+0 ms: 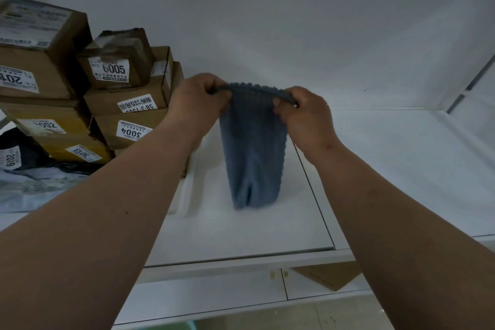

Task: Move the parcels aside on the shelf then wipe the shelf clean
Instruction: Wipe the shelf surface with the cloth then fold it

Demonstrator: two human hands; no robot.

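Observation:
A blue ribbed cloth (254,147) hangs in the air above the white shelf (388,163). My left hand (197,102) pinches its top left corner and my right hand (305,115) pinches its top right corner, so the top edge is stretched between them. The cloth's lower end reaches down to just above the shelf surface. Several brown cardboard parcels (126,94) with white number labels are stacked at the left end of the shelf, beside my left forearm.
A dark plastic mailer bag (18,158) and a pale bag (34,190) lie at the far left below the boxes. The white back wall rises behind the shelf. A flat piece of cardboard (329,273) shows below the shelf's front edge.

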